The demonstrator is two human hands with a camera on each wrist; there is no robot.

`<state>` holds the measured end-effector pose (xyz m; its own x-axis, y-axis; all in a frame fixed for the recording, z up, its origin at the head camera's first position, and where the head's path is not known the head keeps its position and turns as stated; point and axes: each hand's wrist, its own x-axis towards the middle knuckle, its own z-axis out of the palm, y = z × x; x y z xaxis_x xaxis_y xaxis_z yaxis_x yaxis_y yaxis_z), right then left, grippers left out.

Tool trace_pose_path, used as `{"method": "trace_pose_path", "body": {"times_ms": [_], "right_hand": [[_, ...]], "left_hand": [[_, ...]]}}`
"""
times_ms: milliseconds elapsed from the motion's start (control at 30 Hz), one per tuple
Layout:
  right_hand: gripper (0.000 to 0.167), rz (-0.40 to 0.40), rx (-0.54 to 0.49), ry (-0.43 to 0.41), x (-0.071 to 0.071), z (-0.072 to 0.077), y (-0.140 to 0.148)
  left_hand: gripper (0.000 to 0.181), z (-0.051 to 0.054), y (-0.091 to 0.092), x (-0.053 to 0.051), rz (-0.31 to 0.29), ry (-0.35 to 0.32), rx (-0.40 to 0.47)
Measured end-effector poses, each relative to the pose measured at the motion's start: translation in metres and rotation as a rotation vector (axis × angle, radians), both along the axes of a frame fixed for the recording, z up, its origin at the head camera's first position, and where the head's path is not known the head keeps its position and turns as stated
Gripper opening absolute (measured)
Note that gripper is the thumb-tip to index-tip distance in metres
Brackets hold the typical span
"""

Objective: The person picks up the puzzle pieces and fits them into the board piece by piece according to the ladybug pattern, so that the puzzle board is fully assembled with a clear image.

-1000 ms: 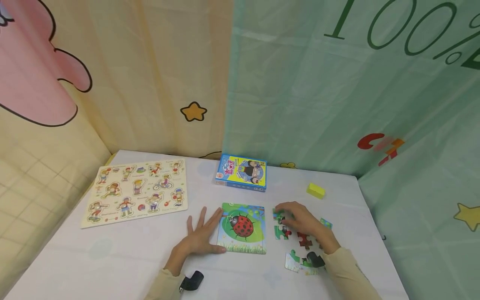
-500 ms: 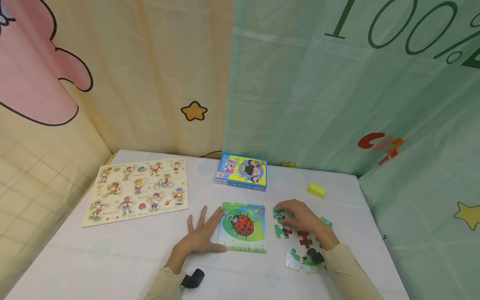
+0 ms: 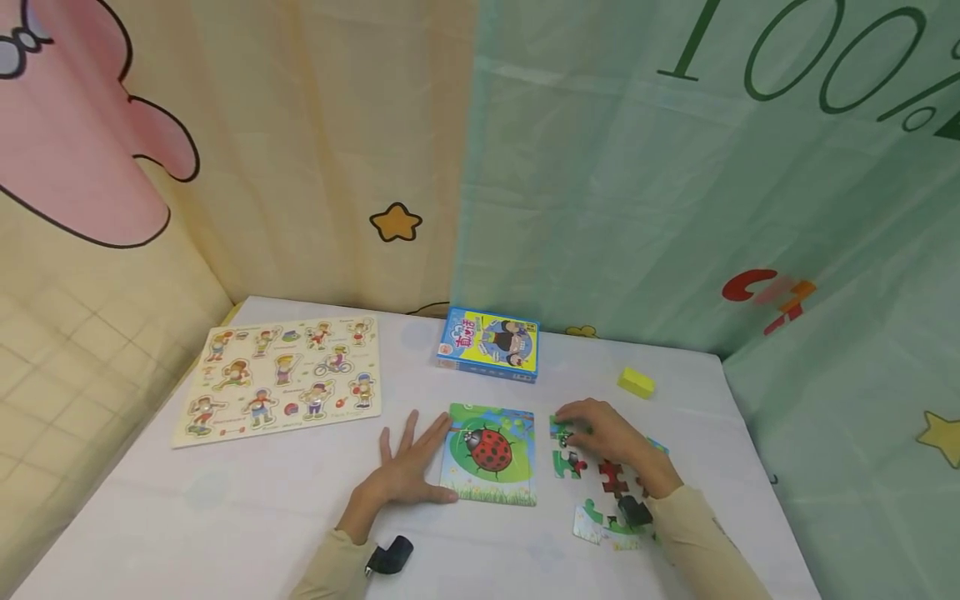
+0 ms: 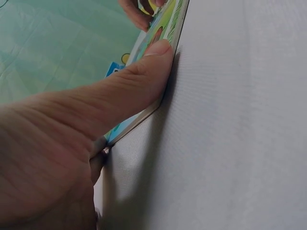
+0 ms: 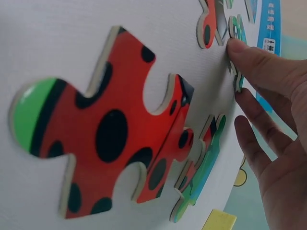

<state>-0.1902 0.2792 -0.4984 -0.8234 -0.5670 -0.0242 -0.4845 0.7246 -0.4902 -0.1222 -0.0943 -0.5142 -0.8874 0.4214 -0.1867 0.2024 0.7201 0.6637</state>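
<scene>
Little changed from a second ago. Left hand (image 3: pixel 405 477) spread against ladybug board's (image 3: pixel 489 454) left edge; right hand (image 3: pixel 609 432) pinches green piece (image 3: pixel 557 428), far left among loose puzzle pieces (image 3: pixel 612 477), right of board on bench (image 3: pixel 285 517). Work seems to sit at this piece.

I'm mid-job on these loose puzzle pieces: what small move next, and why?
I'd probably ease the green puzzle piece towards the green-and-red piece just nearer the person. The right hand pinches it, and a gap seems to separate the two. The ladybird picture lies alongside for comparison, the left hand at its edge.
</scene>
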Motion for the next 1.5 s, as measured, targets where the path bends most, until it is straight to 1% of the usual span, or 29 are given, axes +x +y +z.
{"method": "trace_pose_path", "body": {"times_ms": [233, 300, 433, 533, 667, 800, 900, 1033, 1167, 1267, 1367, 1500], "right_hand": [[0.03, -0.002, 0.014, 0.028, -0.002, 0.004, -0.007], [0.03, -0.004, 0.014, 0.022, -0.002, 0.007, -0.012], [0.03, 0.023, 0.022, 0.032, -0.003, 0.011, -0.026], [0.03, 0.044, 0.032, 0.055, -0.003, 0.015, -0.039], [0.03, 0.053, 0.027, 0.05, -0.002, 0.019, -0.057], [0.032, 0.074, 0.05, 0.048, -0.004, 0.02, -0.075], [0.032, 0.082, 0.063, 0.024, -0.006, 0.02, -0.086], [0.032, 0.086, 0.068, -0.019, -0.006, 0.019, -0.096], [0.031, 0.104, 0.088, -0.019, -0.007, 0.019, -0.108], [0.032, 0.122, 0.095, -0.024, -0.008, 0.018, -0.12], [0.033, 0.119, 0.118, -0.03, -0.009, 0.018, -0.128], [0.033, 0.104, 0.161, -0.022, -0.007, 0.015, -0.139]], "left_hand": [[0.117, -0.002, 0.003, -0.004, 0.016, 0.026, -0.009], [0.117, -0.002, 0.003, -0.005, 0.016, 0.024, -0.005], [0.117, -0.002, 0.004, -0.005, 0.015, 0.021, 0.003], [0.117, -0.001, 0.004, -0.006, 0.014, 0.015, 0.011], [0.117, 0.0, 0.003, -0.006, 0.018, 0.0, 0.009], [0.118, -0.001, 0.003, -0.005, 0.029, -0.007, 0.006], [0.118, -0.002, 0.003, -0.004, 0.032, -0.01, 0.01], [0.118, -0.005, 0.004, -0.006, 0.018, -0.004, 0.034], [0.118, -0.01, 0.002, -0.007, 0.0, 0.026, 0.043], [0.119, -0.012, -0.002, -0.007, 0.002, 0.03, 0.024], [0.118, -0.009, -0.002, -0.008, 0.003, 0.027, 0.04], [0.115, -0.003, -0.003, -0.007, -0.006, 0.011, 0.02]]}}
